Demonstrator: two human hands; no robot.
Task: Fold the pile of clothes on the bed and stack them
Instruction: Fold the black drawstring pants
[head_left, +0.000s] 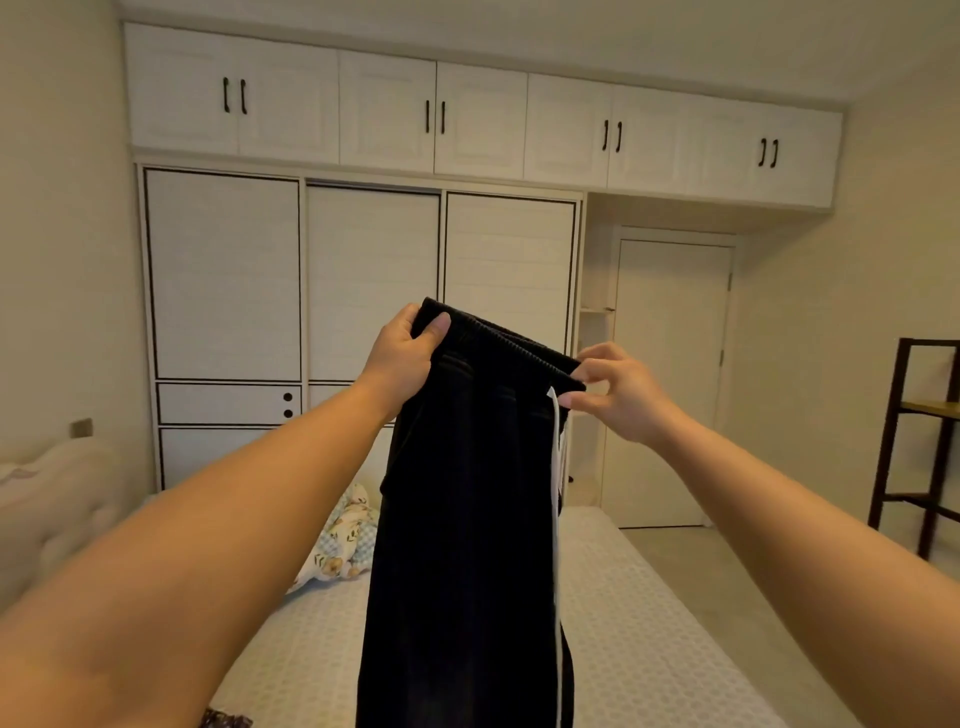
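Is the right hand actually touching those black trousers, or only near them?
Touching. In the head view the right hand pinches the waistband corner of the black trousers between thumb and fingers, with no gap showing.

hands showing: 2 (left hand (402, 358), right hand (618, 395)) | black trousers (467, 519) hanging: 1 | floral cloth (345, 540) lying: 1 | bed (649, 623): 1 | upper cupboard doors (387, 111) showing: 8

Both hands hold black trousers (467, 519) up by the waistband over the bed (649, 623): left hand (402, 358) grips one end, right hand (618, 392) pinches the other.
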